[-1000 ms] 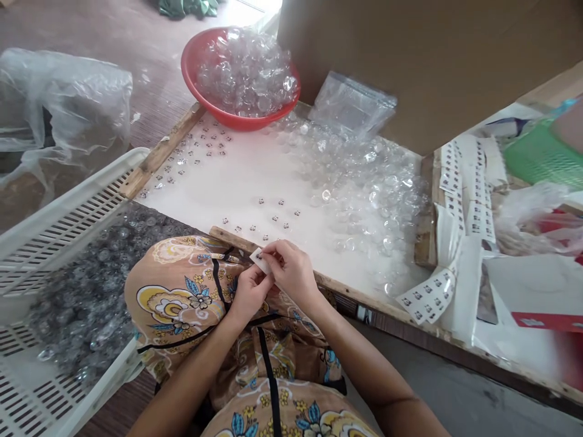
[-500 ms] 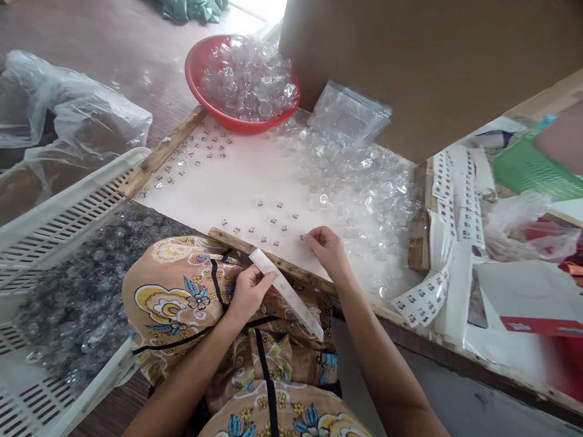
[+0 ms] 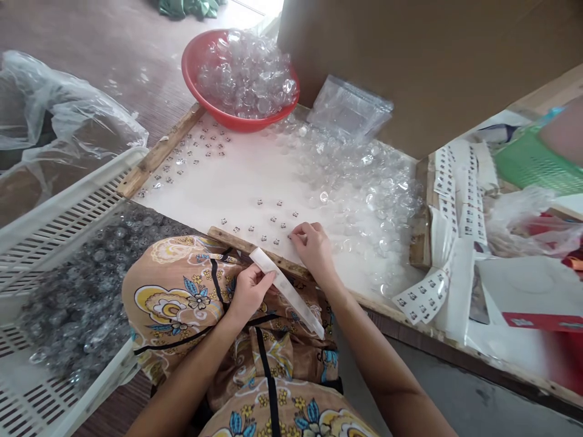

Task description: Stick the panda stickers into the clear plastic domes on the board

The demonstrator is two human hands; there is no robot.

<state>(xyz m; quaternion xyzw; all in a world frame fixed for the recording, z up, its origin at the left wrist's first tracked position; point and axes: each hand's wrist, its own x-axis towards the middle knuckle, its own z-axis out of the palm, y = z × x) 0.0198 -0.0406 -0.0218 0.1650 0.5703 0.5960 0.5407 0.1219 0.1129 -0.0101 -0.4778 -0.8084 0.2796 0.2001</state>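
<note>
My left hand (image 3: 248, 292) holds a long white sticker backing strip (image 3: 286, 291) over my lap, near the board's wooden front edge. My right hand (image 3: 311, 249) rests fingertips down on the white board (image 3: 246, 176), pinching or pressing a tiny dark sticker among a small group of stickers (image 3: 273, 220) laid in rows; whether it still grips one is hidden. A heap of clear glass domes (image 3: 364, 188) lies on the board just right of that hand.
A red bowl (image 3: 194, 76) of clear domes stands at the board's far end beside a cardboard box (image 3: 432, 67). A white slatted crate (image 3: 59, 218) with domes sits left. Sticker sheets (image 3: 450, 188) and a green basket (image 3: 532, 161) lie right. More stickers (image 3: 191, 152) dot the far left.
My right hand left the strip, reached out to the board, then shifted slightly left among the stickers. The left hand keeps the strip, which now hangs out long to the right.
</note>
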